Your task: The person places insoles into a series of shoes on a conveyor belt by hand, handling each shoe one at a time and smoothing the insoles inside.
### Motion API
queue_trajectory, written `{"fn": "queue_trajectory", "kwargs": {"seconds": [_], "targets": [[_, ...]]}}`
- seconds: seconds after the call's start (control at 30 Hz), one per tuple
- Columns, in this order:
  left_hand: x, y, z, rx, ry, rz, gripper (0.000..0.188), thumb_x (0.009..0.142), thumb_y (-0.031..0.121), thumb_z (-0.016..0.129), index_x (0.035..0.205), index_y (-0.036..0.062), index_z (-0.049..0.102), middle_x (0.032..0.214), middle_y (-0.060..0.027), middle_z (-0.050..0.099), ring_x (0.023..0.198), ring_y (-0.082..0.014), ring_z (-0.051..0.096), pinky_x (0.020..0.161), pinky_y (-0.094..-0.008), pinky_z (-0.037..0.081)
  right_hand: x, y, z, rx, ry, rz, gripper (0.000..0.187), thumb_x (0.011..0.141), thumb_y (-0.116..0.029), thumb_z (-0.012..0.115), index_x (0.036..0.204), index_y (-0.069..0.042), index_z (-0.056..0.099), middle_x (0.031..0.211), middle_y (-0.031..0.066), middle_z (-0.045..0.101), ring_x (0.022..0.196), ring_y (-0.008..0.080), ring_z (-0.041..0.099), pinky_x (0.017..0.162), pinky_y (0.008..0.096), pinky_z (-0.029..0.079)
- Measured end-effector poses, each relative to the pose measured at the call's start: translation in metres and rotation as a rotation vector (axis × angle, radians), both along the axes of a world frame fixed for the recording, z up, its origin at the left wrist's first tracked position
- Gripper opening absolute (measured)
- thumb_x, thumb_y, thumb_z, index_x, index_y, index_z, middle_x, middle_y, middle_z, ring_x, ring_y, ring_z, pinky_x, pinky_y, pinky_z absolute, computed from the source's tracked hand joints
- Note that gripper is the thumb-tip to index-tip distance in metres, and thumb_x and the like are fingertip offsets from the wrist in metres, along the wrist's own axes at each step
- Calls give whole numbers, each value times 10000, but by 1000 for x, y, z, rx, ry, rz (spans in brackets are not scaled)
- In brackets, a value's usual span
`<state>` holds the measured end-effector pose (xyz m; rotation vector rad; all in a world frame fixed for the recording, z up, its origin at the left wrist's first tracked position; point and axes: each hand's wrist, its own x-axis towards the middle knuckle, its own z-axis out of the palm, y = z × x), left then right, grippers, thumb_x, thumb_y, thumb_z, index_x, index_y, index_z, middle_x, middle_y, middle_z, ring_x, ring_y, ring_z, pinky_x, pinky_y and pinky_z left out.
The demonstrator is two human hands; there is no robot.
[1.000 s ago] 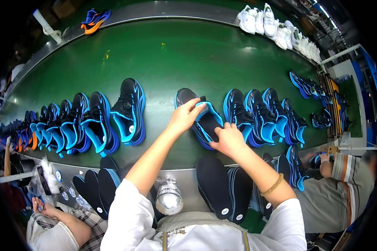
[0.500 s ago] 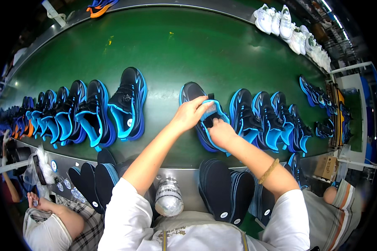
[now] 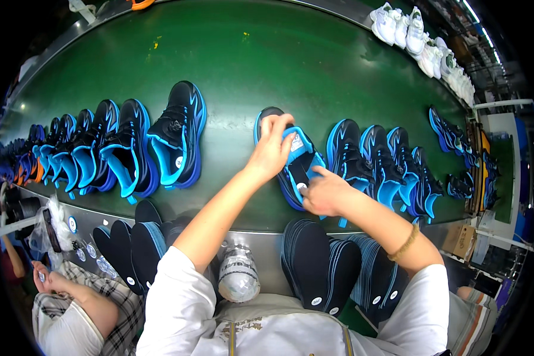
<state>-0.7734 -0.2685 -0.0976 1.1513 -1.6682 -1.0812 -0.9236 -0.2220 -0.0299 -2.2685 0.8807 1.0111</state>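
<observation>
A black and blue sneaker (image 3: 303, 164) stands on the green work surface in front of me, its toe pointing away. My left hand (image 3: 270, 149) is closed on the sneaker's tongue and holds it forward, so the light blue lining shows. At the heel end, my right hand (image 3: 327, 193) has its fingers curled against the collar; the fingertips are partly hidden. Inside the shoe lies a dark insole with a round white label (image 3: 301, 186) near the heel.
More sneakers stand in rows to the left (image 3: 178, 133) and right (image 3: 344, 151). Stacked insoles (image 3: 305, 264) and a wrapped, silvery bottle-like object (image 3: 239, 276) lie along the near metal ledge. White shoes (image 3: 397, 26) stand far right. A person (image 3: 95, 308) sits at my left, another (image 3: 471, 326) at my right.
My right hand has drawn back out of the sneaker's opening to the heel collar. The insole's round label now shows. My left hand still holds the tongue, and the view has shifted slightly.
</observation>
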Motion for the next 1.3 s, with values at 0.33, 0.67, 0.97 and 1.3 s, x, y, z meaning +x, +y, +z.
{"fn": "queue_trajectory", "kwargs": {"seconds": [0.33,0.67,0.97,1.3], "targets": [[-14,13,15,-198,-279,-176,390,691,-24,611,1010,33,393,1123,-269,359,756,-456,551,657,-468,485,-29,78,5,-616,-597,-635,245,722,-202,628,886,-19,625,1018,170,517,1007,302,482,977,469,288],[16,6,28,-615,-751,-48,233,753,84,593,952,26,487,992,-223,497,692,-312,576,599,-392,478,-5,95,-24,-552,-810,-851,221,809,-170,577,978,-31,604,1024,226,560,912,314,573,962,462,326],[17,-25,39,-1043,-1579,-231,312,807,220,442,994,5,569,1361,-263,277,1273,-381,266,1011,-591,204,-37,166,23,-900,-620,-942,401,765,-177,605,1145,-74,527,1241,209,414,1177,381,375,970,481,292],[14,-29,52,-791,-1258,-309,265,742,180,548,883,-40,594,1280,-256,403,1183,-353,409,962,-538,310,-55,324,34,-704,-246,-1466,628,728,-281,686,1266,-71,439,1318,312,296,1093,446,452,865,396,430]]}}
